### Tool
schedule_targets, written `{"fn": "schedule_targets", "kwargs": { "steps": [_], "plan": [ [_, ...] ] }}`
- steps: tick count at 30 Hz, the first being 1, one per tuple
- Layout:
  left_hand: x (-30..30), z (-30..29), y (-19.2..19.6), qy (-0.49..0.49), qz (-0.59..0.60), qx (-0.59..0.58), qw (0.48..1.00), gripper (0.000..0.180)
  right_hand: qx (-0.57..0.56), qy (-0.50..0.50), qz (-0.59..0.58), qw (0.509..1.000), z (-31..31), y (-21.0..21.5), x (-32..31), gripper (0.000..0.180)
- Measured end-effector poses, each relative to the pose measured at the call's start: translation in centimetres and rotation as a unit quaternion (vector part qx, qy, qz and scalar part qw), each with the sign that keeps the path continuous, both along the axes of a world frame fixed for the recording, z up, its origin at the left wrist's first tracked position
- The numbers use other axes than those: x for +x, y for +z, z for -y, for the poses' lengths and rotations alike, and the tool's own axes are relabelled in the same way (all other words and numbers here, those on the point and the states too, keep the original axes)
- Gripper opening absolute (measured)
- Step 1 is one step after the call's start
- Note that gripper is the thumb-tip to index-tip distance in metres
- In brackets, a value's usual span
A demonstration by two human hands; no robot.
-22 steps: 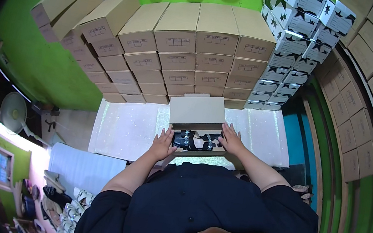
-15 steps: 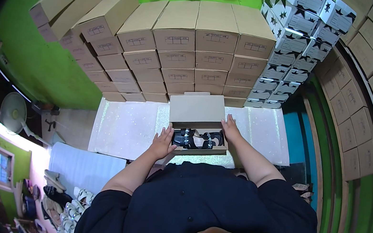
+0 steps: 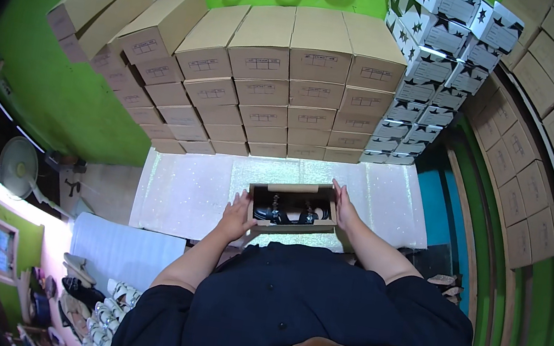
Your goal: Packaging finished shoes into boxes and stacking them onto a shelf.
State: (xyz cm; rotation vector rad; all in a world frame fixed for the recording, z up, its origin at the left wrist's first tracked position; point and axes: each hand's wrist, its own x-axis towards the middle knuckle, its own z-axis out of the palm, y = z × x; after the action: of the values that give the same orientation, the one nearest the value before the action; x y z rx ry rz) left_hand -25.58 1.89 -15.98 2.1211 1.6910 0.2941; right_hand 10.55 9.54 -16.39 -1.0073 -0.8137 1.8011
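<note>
While the person in the dark shirt (image 3: 268, 279) is at the white tbl (image 3: 197, 179), both hands flank an open cardboard box (image 3: 293, 230), one per end. L hand (image 3: 236, 217) touches the box's L end w/ fingers outstretched & a bit apart; R hand (image 3: 347, 211) lies along the R end, fingers extended, not curled round anything. Can't tell how hard they press. Black sandals (image 3: 274, 211) are inside the box, btwn the two hands, partly in shadow; a tan flap (image 3: 292, 189) shows at its far side. Stacked brown boxes (image 3: 257, 63) stand beyond the hands, star-print boxes (image 3: 427, 66) beyond & R of the R hand; pale fan (image 3: 18, 167) well off L of the L hand.
</note>
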Motion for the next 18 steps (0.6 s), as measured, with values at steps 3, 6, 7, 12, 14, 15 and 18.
{"fn": "schedule_targets", "kwargs": {
  "steps": [3, 6, 7, 12, 14, 15, 18],
  "plan": [
    [-2.3, 0.2, -1.6, 0.019, 0.085, 0.035, 0.996, 0.100, -0.009, 0.028, 0.012, 0.999, 1.5, 0.5, 0.1, 0.073],
    [-3.0, -0.4, -0.3, 0.033, 0.127, 0.071, 0.989, 0.112, 0.027, 0.039, 0.042, 0.998, 1.7, 0.4, 0.1, 0.077],
    [-2.7, -0.8, 0.2, 0.031, 0.127, 0.071, 0.989, 0.112, 0.037, 0.039, 0.060, 0.997, 1.7, 0.4, 0.2, 0.077],
    [3.7, -1.0, 8.4, -0.069, -0.111, 0.053, 0.990, 0.125, 0.019, 0.033, 0.069, 0.997, 1.8, 0.5, 0.4, 0.072],
    [5.7, -0.7, 8.6, -0.104, -0.121, 0.071, 0.985, 0.121, 0.023, 0.038, 0.068, 0.997, 2.0, 1.2, 0.1, 0.071],
    [6.4, -0.5, 8.6, -0.140, -0.130, 0.088, 0.978, 0.116, 0.006, 0.050, 0.055, 0.997, 2.2, 2.0, -0.1, 0.072],
    [7.5, -1.1, 6.9, -0.141, -0.160, 0.124, 0.969, 0.110, 0.000, 0.061, 0.047, 0.997, 2.1, 2.0, -0.1, 0.073]
  ]
}}
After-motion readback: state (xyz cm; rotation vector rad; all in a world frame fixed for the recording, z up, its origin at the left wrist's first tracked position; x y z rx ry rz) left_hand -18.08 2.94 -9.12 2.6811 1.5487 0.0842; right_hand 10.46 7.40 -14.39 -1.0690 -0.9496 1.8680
